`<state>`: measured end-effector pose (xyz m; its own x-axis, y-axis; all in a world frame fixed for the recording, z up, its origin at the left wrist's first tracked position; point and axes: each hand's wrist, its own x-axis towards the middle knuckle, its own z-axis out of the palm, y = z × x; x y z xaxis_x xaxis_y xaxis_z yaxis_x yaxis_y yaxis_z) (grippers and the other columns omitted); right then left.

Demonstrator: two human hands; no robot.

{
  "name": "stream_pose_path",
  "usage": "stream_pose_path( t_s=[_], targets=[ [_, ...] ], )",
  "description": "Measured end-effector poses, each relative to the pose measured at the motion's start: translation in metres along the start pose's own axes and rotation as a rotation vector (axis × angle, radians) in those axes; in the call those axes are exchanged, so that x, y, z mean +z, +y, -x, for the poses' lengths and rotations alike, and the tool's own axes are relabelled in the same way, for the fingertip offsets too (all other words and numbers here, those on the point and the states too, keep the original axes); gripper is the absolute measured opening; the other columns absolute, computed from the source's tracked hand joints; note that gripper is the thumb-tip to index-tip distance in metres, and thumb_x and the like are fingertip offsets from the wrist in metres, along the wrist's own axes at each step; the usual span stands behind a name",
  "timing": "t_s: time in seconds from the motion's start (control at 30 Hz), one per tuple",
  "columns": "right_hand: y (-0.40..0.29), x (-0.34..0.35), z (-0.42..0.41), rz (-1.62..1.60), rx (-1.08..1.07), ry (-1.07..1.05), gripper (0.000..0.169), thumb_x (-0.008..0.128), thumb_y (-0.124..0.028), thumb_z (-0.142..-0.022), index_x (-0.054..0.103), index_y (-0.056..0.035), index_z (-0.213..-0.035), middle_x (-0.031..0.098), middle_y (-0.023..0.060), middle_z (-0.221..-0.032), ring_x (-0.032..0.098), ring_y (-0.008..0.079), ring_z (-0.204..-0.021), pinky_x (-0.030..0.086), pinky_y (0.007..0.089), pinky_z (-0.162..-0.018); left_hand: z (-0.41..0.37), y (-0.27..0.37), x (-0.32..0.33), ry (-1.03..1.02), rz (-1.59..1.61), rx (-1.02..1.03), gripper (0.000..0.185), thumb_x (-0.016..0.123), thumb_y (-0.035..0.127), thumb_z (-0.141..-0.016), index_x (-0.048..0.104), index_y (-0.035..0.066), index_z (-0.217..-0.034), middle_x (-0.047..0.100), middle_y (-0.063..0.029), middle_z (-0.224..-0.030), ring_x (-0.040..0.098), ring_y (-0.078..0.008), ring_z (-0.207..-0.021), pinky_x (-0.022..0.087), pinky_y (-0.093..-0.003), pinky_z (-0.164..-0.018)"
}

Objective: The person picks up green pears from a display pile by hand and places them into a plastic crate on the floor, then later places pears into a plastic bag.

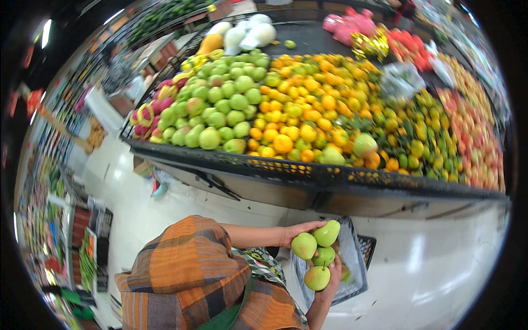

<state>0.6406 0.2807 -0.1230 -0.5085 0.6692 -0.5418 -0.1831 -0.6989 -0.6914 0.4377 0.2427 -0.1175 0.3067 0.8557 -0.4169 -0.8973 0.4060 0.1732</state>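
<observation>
Several green pears are gathered between my two hands, above a dark plastic crate [362,284] lined with clear plastic. My left hand [300,231] supports the upper pears, among them a pear [326,233] and a blushed pear [304,246]. Around the lower ones curls my right hand [333,276], with a yellow-green pear [317,278] resting against its fingers. Another pear [324,256] lies between the hands. Some fruit shows low in the crate, mostly hidden by my hand. Beyond the crate, a display holds heaped green pears [209,138] and orange citrus fruit [283,143].
The display's black perforated edge [288,170] runs across in front of me. Two stray pears, one of them blushed [365,145], sit on the citrus. A plastic bag [401,80] lies on the heap. A second black crate [367,247] stands behind the lined one. Another person [117,68] is at far left.
</observation>
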Motion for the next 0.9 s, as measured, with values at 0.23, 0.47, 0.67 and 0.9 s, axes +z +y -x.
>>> stream_pose_path(
  t_s=[0.23,0.47,0.67,0.9],
  targets=[
    [-0.007,0.115,-0.011,0.117,0.083,-0.376,0.057,0.047,-0.010,-0.081,0.031,-0.0007,-0.135,0.044,0.0174,-0.127,0.052,0.0263,-0.108,0.048,0.0348,-0.084,0.111,0.045,-0.014,0.031,0.175,0.296,0.054,0.043,0.049,-0.091,0.051,0.003,-0.118,0.060,-0.0157,-0.109,0.066,-0.0276,-0.070,0.057,-0.0369,-0.062],
    [0.011,0.266,-0.038,0.246,0.039,-0.603,0.060,0.050,-0.010,-0.081,0.030,-0.0012,-0.137,0.042,0.0177,-0.131,0.049,0.0263,-0.115,0.048,0.0356,-0.088,0.213,0.134,-0.044,-0.066,-0.009,0.632,0.053,0.038,0.046,-0.094,0.040,0.008,-0.131,0.050,-0.0225,-0.125,0.065,-0.0279,-0.075,0.056,-0.0352,-0.066],
    [0.044,0.418,-0.093,0.270,0.000,-0.683,0.061,0.050,-0.011,-0.080,0.031,-0.0003,-0.136,0.040,0.0171,-0.133,0.044,0.0249,-0.120,0.038,0.0335,-0.098,0.302,0.268,-0.081,-0.058,-0.086,0.699,0.053,0.037,0.046,-0.094,0.040,0.007,-0.131,0.053,-0.0198,-0.121,0.065,-0.0294,-0.073,0.056,-0.0353,-0.065],
    [0.055,0.571,-0.172,0.442,-0.141,-0.741,0.056,0.054,-0.014,-0.083,0.035,-0.0001,-0.134,0.045,0.0153,-0.127,0.050,0.0221,-0.111,0.043,0.0307,-0.091,0.363,0.430,-0.092,0.128,-0.226,0.754,0.049,0.055,0.047,-0.085,0.052,0.009,-0.116,0.063,-0.0109,-0.098,0.066,-0.0260,-0.071,0.058,-0.0396,-0.061]
  ],
)
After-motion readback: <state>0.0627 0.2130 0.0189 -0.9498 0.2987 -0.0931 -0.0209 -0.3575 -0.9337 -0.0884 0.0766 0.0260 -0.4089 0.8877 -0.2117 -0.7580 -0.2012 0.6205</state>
